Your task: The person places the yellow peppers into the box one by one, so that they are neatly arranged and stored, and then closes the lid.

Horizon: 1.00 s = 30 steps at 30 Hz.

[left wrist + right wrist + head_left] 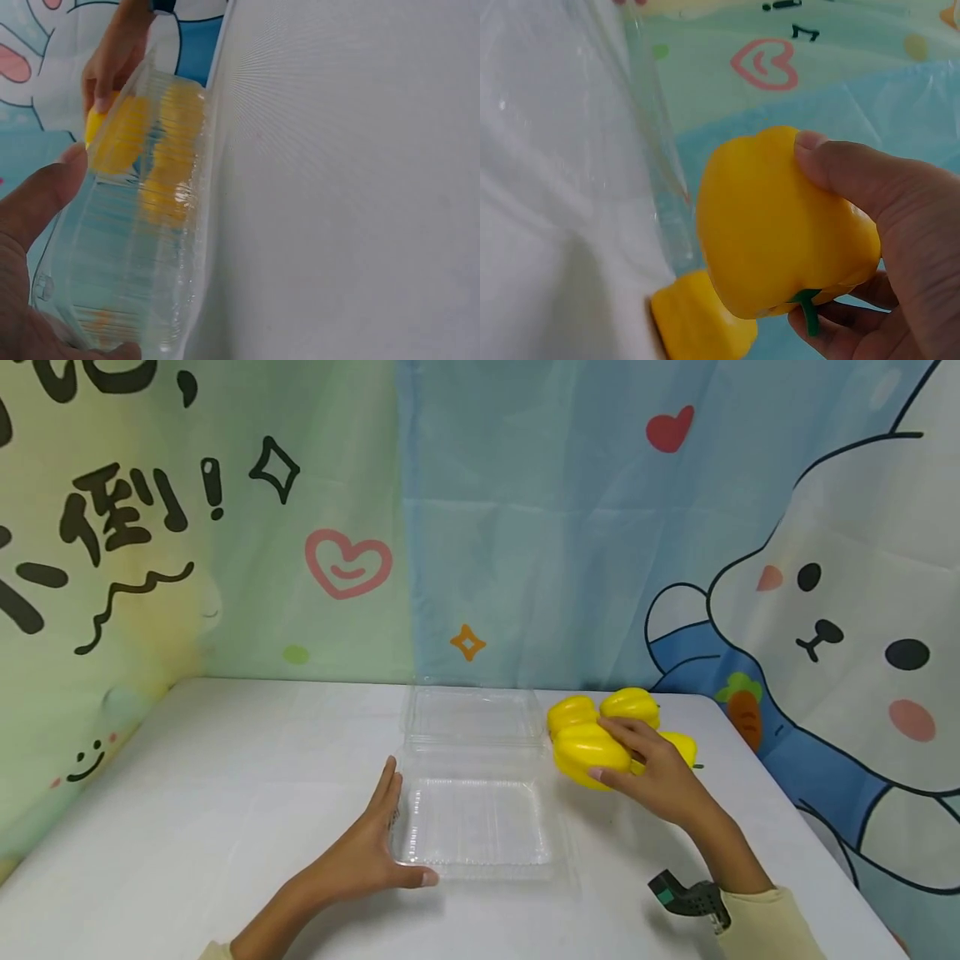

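Note:
A yellow bell pepper (780,217) with a green stem is gripped between the thumb and fingers of my right hand (660,772), lifted beside the other peppers. My left hand (367,843) spreads thumb and fingers along the left side of a clear plastic clamshell box (480,822), touching its rim. The box lies with its lid (474,714) folded back, and its tray holds nothing. In the left wrist view, peppers show yellow through the clear wall, and the left thumb (56,184) rests at the rim.
Several more yellow peppers (630,703) sit at the back right of the white table (247,785), right of the lid. A printed curtain (525,527) hangs behind the table's back edge. A dark wrist camera (686,896) juts from the right sleeve.

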Each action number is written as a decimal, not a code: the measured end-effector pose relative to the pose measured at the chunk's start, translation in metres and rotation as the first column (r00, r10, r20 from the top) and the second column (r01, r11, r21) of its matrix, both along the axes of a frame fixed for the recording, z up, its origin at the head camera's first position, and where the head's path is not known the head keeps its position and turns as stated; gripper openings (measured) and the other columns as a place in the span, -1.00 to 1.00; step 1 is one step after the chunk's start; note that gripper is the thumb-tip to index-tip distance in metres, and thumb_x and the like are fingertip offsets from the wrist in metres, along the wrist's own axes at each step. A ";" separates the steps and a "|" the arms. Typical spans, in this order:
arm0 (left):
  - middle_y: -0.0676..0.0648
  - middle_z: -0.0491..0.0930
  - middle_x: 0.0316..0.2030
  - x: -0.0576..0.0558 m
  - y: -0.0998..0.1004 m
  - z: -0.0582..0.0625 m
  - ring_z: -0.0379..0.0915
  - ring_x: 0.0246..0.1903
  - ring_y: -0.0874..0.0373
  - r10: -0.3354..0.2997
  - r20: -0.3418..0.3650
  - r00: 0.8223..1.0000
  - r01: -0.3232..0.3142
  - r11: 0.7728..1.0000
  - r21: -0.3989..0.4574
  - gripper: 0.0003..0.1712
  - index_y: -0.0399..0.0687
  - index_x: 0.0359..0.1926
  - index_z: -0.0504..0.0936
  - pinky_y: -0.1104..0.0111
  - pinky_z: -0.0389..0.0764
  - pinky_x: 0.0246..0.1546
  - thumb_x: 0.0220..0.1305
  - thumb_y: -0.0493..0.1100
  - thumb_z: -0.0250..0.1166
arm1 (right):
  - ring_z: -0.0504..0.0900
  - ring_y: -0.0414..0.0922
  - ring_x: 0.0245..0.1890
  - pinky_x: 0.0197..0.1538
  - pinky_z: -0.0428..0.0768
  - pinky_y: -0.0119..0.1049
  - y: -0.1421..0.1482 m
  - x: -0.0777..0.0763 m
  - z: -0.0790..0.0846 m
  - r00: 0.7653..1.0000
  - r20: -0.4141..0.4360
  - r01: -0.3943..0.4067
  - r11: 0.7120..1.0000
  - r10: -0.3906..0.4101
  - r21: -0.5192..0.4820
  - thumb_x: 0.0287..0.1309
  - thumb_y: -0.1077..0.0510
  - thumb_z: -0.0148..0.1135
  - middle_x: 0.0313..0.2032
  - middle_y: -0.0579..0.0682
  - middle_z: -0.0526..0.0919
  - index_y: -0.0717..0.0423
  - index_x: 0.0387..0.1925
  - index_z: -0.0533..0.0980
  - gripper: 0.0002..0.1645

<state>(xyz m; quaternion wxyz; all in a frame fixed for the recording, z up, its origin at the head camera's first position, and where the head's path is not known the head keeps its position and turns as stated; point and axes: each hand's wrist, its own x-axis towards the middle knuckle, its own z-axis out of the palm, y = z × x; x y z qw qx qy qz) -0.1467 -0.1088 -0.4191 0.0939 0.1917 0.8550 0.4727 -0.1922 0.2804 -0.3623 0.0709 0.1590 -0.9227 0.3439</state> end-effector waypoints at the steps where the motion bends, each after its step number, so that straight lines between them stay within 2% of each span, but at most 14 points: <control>1: 0.15 -0.60 0.48 0.000 0.000 0.000 -0.44 0.46 0.08 0.003 -0.001 1.000 -0.003 1.000 0.001 0.60 -0.15 0.52 -0.39 0.02 -0.05 0.37 -0.21 0.21 0.60 | 0.36 0.18 0.22 0.18 0.43 0.06 -0.002 0.001 0.001 1.000 -0.006 -0.008 1.000 0.008 -0.004 0.12 0.00 0.42 0.31 0.21 0.29 0.17 0.40 0.29 -0.13; 8: 0.23 -0.60 0.47 0.001 0.000 0.002 -0.46 0.45 0.19 0.019 0.023 1.000 -0.019 1.000 0.009 0.61 -0.02 0.52 -0.41 0.08 -0.04 0.38 -0.24 0.20 0.62 | 0.41 0.11 0.20 0.17 0.44 0.06 -0.020 0.008 0.008 0.996 -0.024 -0.083 0.996 0.082 -0.020 0.10 0.01 0.44 0.28 0.09 0.33 0.11 0.37 0.33 -0.16; 12: 0.22 -0.59 0.47 0.001 0.001 0.001 -0.46 0.45 0.18 0.022 0.022 1.000 -0.022 1.000 0.016 0.61 0.04 0.52 -0.42 0.07 -0.04 0.38 -0.24 0.19 0.62 | 0.45 0.04 0.16 0.17 0.46 0.05 -0.029 0.011 0.009 0.990 -0.043 -0.135 0.990 0.134 -0.030 0.08 0.00 0.45 0.24 0.01 0.39 0.07 0.36 0.36 -0.17; 17: 0.16 -0.59 0.48 0.001 0.002 -0.001 -0.47 0.46 0.12 0.019 0.018 1.000 -0.020 0.999 0.036 0.61 0.01 0.53 -0.41 0.03 -0.05 0.37 -0.24 0.18 0.62 | 0.43 0.00 0.18 0.19 0.45 0.03 -0.037 0.012 0.004 0.983 -0.040 -0.182 0.983 0.181 -0.031 0.07 -0.02 0.46 0.26 0.00 0.38 0.06 0.36 0.36 -0.15; 30: 0.17 -0.59 0.48 0.001 0.005 0.001 -0.47 0.46 0.12 0.038 0.023 0.999 -0.038 0.999 -0.012 0.61 -0.03 0.53 -0.38 0.00 -0.03 0.37 -0.25 0.22 0.61 | 0.49 -0.09 0.11 0.16 0.50 -0.04 -0.049 0.017 -0.001 0.972 -0.021 -0.234 0.971 0.233 -0.044 0.04 -0.06 0.47 0.25 -0.04 0.40 -0.02 0.33 0.41 -0.19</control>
